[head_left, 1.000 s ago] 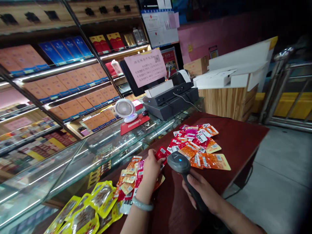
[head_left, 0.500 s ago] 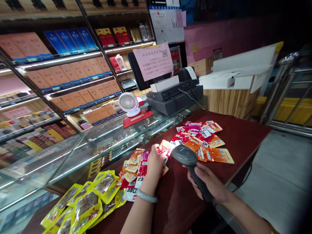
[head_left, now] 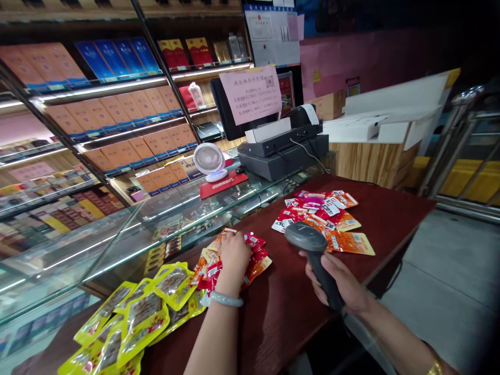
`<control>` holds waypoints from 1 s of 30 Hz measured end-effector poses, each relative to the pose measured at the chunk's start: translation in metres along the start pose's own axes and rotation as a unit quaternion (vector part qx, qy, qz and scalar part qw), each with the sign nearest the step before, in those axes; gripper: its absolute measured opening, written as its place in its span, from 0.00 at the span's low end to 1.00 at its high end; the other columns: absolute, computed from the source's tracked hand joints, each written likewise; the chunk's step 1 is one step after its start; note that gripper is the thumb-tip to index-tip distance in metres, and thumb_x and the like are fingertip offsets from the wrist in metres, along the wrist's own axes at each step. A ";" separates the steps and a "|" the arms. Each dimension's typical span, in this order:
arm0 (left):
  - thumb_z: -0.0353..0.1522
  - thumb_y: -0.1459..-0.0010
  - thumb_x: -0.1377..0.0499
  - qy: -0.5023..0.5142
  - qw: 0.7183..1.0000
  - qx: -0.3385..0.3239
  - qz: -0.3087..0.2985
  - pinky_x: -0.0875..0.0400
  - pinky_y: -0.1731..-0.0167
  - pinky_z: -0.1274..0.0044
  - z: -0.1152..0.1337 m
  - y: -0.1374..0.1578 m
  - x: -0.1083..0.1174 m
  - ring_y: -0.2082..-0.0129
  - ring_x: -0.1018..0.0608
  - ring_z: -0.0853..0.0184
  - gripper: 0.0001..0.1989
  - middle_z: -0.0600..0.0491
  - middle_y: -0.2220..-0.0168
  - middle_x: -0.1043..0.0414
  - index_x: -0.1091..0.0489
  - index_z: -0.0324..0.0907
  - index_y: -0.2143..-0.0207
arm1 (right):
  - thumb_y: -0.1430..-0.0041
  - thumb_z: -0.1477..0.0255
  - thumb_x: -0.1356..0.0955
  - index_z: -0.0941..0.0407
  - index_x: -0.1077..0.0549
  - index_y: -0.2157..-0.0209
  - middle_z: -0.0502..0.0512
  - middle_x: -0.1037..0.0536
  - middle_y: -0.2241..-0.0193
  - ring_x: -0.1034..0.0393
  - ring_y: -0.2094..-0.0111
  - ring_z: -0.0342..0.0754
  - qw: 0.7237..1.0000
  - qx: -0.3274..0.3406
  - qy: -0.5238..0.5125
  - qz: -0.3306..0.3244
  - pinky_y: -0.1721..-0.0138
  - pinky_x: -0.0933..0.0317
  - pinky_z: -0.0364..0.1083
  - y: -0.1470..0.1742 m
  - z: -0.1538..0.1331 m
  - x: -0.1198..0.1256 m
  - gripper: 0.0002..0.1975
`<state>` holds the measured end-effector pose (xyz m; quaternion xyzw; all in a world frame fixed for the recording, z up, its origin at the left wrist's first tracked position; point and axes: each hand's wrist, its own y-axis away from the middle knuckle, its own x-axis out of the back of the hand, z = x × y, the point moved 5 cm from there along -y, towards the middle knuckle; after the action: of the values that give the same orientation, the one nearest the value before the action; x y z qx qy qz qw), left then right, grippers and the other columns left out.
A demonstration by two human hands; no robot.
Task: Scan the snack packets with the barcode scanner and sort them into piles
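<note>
My left hand [head_left: 235, 255], with a pale bangle on its wrist, rests on the nearer pile of red and orange snack packets [head_left: 257, 260]. Its fingers are bent down and closed on a packet, largely covered by the hand. In my right hand [head_left: 344, 284] is a dark grey barcode scanner [head_left: 307, 238], gripped by the handle, its head tilted toward the left. Just behind the scanner lies a second pile of red, white and orange snack packets [head_left: 312, 204]. Yellow-edged clear snack packs [head_left: 144, 317] overlap at the left of the dark red tabletop [head_left: 289, 307].
Alongside the table runs a glass display counter [head_left: 117, 245]. On it stand a white fan [head_left: 210, 159], a monitor with a pink notice [head_left: 253, 96] and a black cash drawer [head_left: 283, 156]. Boxed goods fill the shelves [head_left: 117, 112]. A metal railing [head_left: 445, 140] stands at the right.
My left hand has moved left and slightly nearer, from in front of the scanner onto the nearer pile. The scanner has shifted slightly right, and its bright light on a packet no longer shows.
</note>
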<state>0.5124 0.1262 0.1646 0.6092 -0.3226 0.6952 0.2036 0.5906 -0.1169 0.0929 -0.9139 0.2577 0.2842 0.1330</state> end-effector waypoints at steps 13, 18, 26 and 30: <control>0.42 0.40 0.44 0.083 0.991 -0.036 -0.100 0.33 0.49 0.65 0.103 -0.046 -0.038 0.45 0.27 0.49 0.21 0.34 0.47 0.28 0.26 0.36 0.53 | 0.38 0.50 0.34 0.55 0.33 0.55 0.41 0.32 0.79 0.42 0.89 0.37 0.997 0.019 0.031 0.061 0.88 0.46 0.37 -0.009 0.000 -0.004 0.23; 0.45 0.43 0.41 0.101 0.989 0.003 -0.108 0.31 0.52 0.63 0.112 -0.060 -0.045 0.45 0.26 0.46 0.24 0.32 0.49 0.27 0.27 0.35 0.53 | 0.37 0.50 0.34 0.55 0.33 0.54 0.41 0.33 0.80 0.42 0.89 0.36 0.998 0.020 0.024 0.050 0.88 0.45 0.36 -0.010 0.000 -0.005 0.23; 0.42 0.41 0.40 0.182 0.982 -0.016 -0.046 0.34 0.62 0.75 0.066 -0.019 -0.025 0.55 0.20 0.58 0.19 0.44 0.56 0.22 0.35 0.41 0.52 | 0.36 0.52 0.34 0.55 0.33 0.53 0.41 0.32 0.79 0.41 0.89 0.36 0.999 0.012 0.016 0.032 0.88 0.43 0.37 -0.011 0.002 -0.005 0.22; 0.41 0.41 0.39 0.197 0.979 -0.012 -0.048 0.36 0.64 0.77 0.045 0.013 -0.020 0.58 0.21 0.61 0.17 0.46 0.58 0.23 0.35 0.42 0.55 | 0.36 0.52 0.34 0.55 0.33 0.53 0.41 0.32 0.78 0.41 0.88 0.36 1.000 0.009 0.019 -0.001 0.88 0.43 0.37 -0.009 0.003 -0.004 0.22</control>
<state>0.5397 0.0882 0.1443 0.4729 -0.2548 0.7869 0.3037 0.5915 -0.1070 0.0938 -0.9182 0.2622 0.2640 0.1360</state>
